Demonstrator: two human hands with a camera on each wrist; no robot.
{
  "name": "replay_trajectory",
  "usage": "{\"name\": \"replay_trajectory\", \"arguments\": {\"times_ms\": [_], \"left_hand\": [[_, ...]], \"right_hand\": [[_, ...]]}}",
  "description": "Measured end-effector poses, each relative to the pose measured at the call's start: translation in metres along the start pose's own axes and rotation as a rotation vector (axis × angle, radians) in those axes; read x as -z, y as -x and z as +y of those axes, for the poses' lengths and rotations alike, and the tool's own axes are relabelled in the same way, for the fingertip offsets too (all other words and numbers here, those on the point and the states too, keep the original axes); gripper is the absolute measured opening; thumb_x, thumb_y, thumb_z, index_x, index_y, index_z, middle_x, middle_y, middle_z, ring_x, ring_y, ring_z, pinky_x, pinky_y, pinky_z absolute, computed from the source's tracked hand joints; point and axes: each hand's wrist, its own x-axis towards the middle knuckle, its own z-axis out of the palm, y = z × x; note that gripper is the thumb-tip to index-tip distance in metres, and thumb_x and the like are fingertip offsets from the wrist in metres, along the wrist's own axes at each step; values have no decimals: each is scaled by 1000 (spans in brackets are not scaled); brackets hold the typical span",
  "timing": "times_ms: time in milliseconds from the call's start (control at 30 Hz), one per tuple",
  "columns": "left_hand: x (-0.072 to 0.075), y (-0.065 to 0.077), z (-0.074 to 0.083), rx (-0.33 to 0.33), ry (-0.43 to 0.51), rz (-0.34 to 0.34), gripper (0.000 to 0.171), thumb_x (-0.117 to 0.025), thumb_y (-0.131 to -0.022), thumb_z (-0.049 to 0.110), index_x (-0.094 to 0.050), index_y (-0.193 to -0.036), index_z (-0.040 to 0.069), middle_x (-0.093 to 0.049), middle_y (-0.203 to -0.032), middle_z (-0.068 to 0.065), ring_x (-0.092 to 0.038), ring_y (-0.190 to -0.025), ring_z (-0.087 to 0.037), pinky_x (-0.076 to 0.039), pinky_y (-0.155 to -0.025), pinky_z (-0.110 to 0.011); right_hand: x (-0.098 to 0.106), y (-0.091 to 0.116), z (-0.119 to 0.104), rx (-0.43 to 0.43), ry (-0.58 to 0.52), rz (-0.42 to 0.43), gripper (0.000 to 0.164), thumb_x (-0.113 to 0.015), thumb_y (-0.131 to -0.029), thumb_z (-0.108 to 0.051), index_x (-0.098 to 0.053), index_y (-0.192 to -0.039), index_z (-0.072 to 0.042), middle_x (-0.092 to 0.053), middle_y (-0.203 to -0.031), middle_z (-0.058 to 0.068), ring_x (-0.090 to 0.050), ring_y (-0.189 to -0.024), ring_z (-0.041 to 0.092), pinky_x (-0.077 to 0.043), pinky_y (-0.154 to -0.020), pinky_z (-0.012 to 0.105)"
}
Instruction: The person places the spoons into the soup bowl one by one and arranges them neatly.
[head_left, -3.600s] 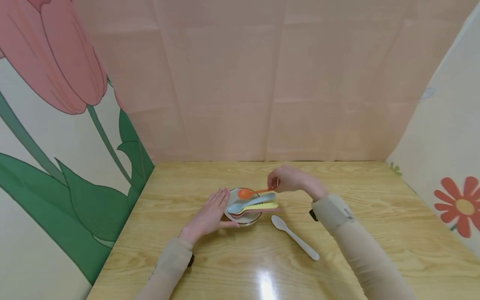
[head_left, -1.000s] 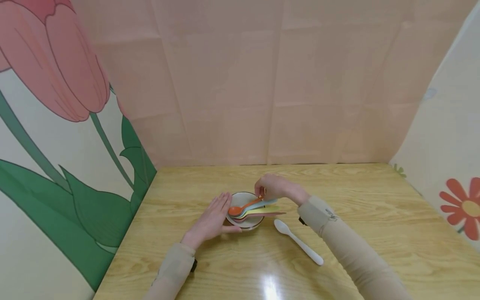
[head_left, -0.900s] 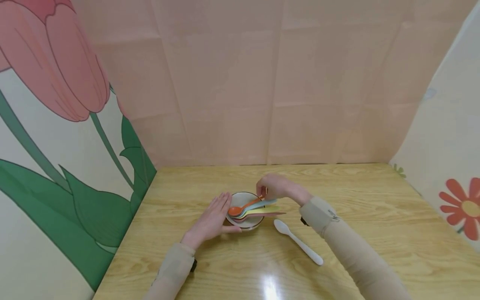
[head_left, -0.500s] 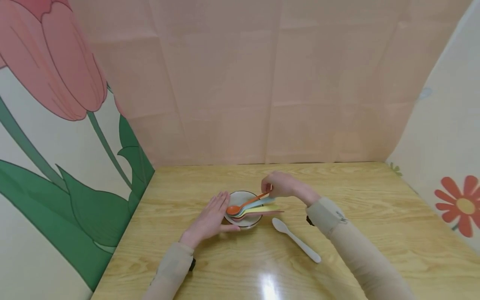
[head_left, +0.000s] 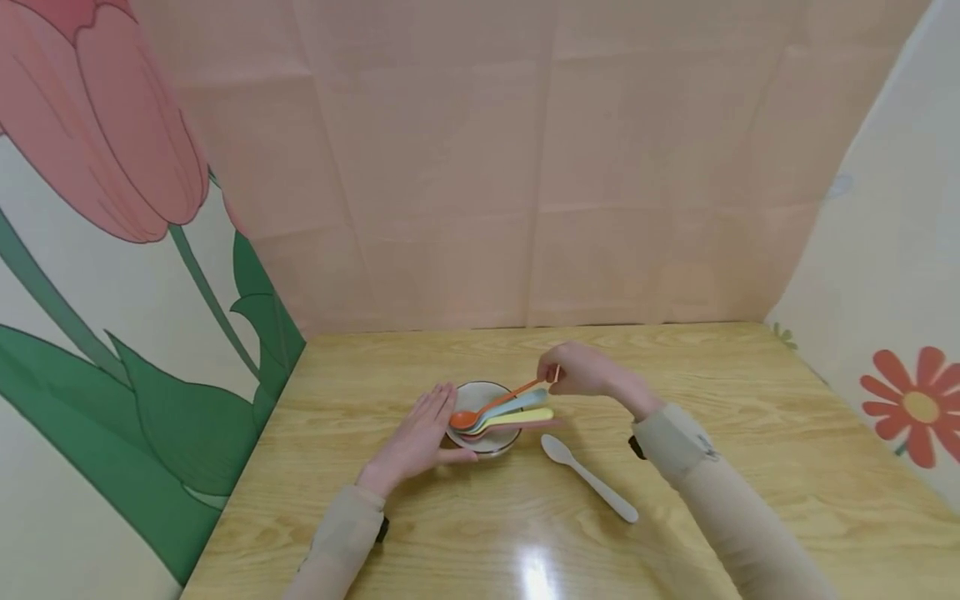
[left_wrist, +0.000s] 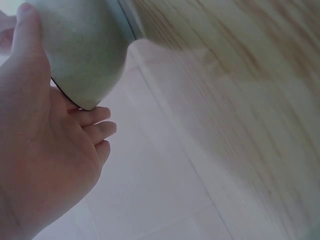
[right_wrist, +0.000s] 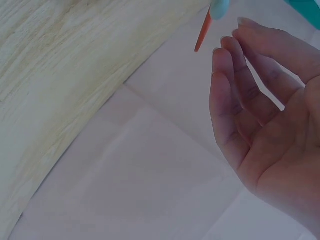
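In the head view a pale bowl with a dark rim stands on the table. My left hand rests against its left side, fingers straight and thumb along the near side; the left wrist view shows the bowl's pale wall against that hand. Several spoons lie together in the bowl, handles over the right rim: an orange spoon on top, then a light blue spoon, a yellow spoon and a pink one. My right hand is just off the orange handle's end, fingers loosely bent, holding nothing.
A white spoon lies on the wooden table, right of the bowl and nearer me. A pink cloth backdrop rises behind the table's far edge. Printed flower panels stand at the left and right sides.
The orange spoon was lowered onto the other spoons in the bowl. My right hand has let go of its handle and drawn a little to the right. My left hand has stayed at the bowl.
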Motion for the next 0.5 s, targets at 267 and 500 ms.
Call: {"name": "replay_trajectory", "arguments": {"times_ms": [267,500], "left_hand": [[0,-1,1,11,3,-14,112,-44,-75,79,-10,-150,3,-9,-159,-12,-11,-148,-27,-13,-122,-42],[0,-1,2,1,15,9,111,-49,-75,75,-14,-149,0,-12,-158,-15,-15,-146,-31,-16,-121,-44]], "right_hand": [[-1,15,6,-22,-4,31,15,-72,-76,-2,-68,-91,-3,-69,-85,8,-61,-73,12,-50,-63,22],[-4,27,11,-60,-18,26,14,-72,-78,-5,-68,-91,-4,-69,-86,6,-63,-75,14,-52,-66,22]]}}
